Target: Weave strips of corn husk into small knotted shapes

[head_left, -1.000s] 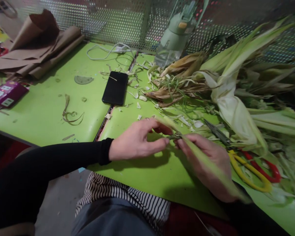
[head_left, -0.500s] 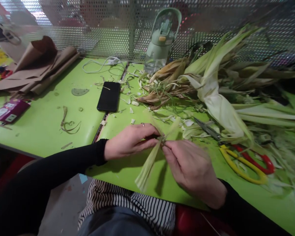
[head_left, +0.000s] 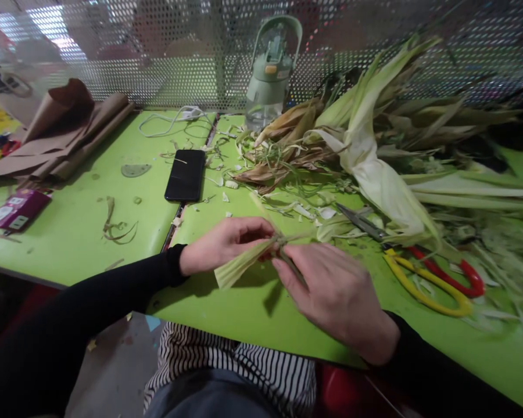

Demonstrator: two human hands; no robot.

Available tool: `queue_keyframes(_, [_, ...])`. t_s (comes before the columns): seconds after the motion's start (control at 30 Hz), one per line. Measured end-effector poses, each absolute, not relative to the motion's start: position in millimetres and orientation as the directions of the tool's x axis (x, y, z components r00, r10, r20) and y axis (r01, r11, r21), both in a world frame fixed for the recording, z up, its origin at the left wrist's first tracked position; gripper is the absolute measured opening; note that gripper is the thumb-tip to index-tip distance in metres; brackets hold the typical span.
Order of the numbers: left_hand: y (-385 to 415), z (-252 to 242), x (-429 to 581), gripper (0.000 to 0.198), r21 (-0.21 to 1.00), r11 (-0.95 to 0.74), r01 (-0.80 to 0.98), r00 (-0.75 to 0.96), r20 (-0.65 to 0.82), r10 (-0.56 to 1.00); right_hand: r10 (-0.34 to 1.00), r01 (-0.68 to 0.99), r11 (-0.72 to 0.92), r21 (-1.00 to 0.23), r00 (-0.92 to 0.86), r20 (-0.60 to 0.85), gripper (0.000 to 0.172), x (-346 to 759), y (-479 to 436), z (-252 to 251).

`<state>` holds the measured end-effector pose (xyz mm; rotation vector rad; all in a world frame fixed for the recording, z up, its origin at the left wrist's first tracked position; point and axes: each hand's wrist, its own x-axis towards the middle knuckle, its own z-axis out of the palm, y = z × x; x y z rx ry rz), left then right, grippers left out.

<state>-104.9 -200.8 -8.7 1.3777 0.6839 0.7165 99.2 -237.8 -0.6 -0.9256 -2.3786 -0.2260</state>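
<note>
Between my hands is a small piece of pale green corn husk (head_left: pixel 240 264), gathered at a knot-like middle with strips sticking out several ways. My left hand (head_left: pixel 230 244) pinches it from the left, its fingertips partly hidden behind the husk. From the right, my right hand (head_left: pixel 331 284) is closed on it at the gathered middle, thumb and forefinger together. Both hands are just above the green table (head_left: pixel 226 313). Scissors (head_left: pixel 422 284) with one yellow and one red handle lie right of my right hand, blades pointing to the upper left.
A heap of corn husks (head_left: pixel 375 168) covers the back right. Behind it stand a green-lidded bottle (head_left: pixel 268 81) and a perforated metal screen (head_left: pixel 174 64). A black phone (head_left: pixel 185 175), white cable (head_left: pixel 178 121), brown paper (head_left: pixel 74 133) and purple packet (head_left: pixel 17 210) lie to the left.
The husk piece has turned between my hands; its wide end, which pointed down toward me, now points down-left across my left fingers. The view has shifted slightly.
</note>
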Motion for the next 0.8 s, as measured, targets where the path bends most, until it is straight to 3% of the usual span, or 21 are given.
queue_keyframes(0.13, [-201,-6,-106,0.031,0.968,0.181,-0.174,0.551,-0.057,0.833,0.532,0.667,0.745,0.018,-0.61,0.587,0.01,105,-235,5])
queue_keyframes(0.33, [-196,-3,-110,0.017,0.869,0.412,-0.276,0.487,-0.243,0.839,0.503,0.634,0.773,-0.02,-0.592,0.63,0.019,111,-235,9])
queue_keyframes(0.47, [-198,-5,-108,0.014,0.805,0.465,-0.369,0.492,-0.255,0.832,0.341,0.52,0.845,0.127,-0.706,0.62,0.022,107,-237,-1])
queue_keyframes(0.57, [-201,-5,-106,0.019,0.816,0.442,-0.373,0.483,-0.235,0.843,0.308,0.489,0.854,0.178,-0.75,0.585,0.018,103,-237,-4])
queue_keyframes(0.63, [-203,-5,-105,0.019,0.828,0.407,-0.385,0.454,-0.214,0.865,0.335,0.478,0.872,0.107,-0.741,0.582,0.016,102,-236,-3])
queue_keyframes(0.73, [-202,-8,-104,0.019,0.818,0.367,-0.443,0.42,-0.173,0.891,0.444,0.507,0.857,-0.096,-0.628,0.639,0.032,106,-234,2])
queue_keyframes(0.8, [-200,-11,-103,0.024,0.809,0.34,-0.479,0.413,-0.135,0.901,0.537,0.558,0.802,-0.215,-0.513,0.67,0.023,108,-231,3])
